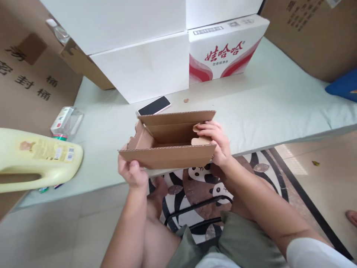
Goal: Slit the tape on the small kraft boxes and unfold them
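Observation:
A brown cardboard box (173,158) with its top flaps raised is held between my two hands at the front edge of the cloth-covered table. My left hand (133,173) grips the lower left corner of its near side, thumb on the outside. On the other end, my right hand (219,143) is closed around the right side, its fingers over the small end flaps. The inside that shows is bare cardboard. Just behind the box lies a phone (154,105) with a dark screen.
White boxes (145,67) and a red-and-white carton (223,56) stand at the back. To the left are a yellow jug (55,149), a clear plastic bottle (65,123) and a large carton (28,93). A blue object (344,85) sits at the right on the pale green cloth (279,108).

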A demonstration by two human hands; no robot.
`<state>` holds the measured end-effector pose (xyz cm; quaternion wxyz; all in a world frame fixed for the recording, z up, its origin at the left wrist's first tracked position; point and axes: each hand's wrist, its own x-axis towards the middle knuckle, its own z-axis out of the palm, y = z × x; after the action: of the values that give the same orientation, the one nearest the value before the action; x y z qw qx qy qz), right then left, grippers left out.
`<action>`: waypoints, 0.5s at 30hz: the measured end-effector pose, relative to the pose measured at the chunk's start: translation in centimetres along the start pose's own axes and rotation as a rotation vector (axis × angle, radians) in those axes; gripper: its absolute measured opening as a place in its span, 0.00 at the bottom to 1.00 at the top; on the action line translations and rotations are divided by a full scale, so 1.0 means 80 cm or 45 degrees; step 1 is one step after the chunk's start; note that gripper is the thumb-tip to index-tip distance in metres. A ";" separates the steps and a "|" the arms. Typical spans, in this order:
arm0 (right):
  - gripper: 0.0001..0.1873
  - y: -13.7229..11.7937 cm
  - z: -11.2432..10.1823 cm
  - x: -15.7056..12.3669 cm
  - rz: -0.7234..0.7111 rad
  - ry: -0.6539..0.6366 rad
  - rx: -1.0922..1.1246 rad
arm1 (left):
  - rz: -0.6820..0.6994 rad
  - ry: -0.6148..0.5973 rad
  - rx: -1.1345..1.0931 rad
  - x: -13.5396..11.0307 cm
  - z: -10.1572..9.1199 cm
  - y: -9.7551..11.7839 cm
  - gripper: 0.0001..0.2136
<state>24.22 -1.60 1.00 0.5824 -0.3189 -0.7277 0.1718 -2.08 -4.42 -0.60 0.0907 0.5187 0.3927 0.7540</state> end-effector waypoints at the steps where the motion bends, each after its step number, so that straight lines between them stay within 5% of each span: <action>1: 0.23 0.003 -0.001 0.000 -0.028 -0.004 0.026 | 0.017 0.023 0.016 0.002 -0.001 0.001 0.18; 5: 0.30 0.007 0.000 -0.002 -0.038 0.033 0.106 | -0.020 0.015 -0.068 0.019 0.010 0.010 0.15; 10: 0.25 -0.007 -0.003 0.001 -0.062 0.113 0.163 | -0.146 -0.207 -0.115 0.039 0.036 0.014 0.22; 15: 0.25 -0.020 -0.009 0.005 0.041 0.113 0.395 | -0.174 -0.103 0.040 0.020 0.033 0.001 0.26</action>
<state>24.44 -2.61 2.45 0.6533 -0.2440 -0.6608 0.2774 -0.56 -2.27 0.98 0.1496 0.5222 0.4348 0.7182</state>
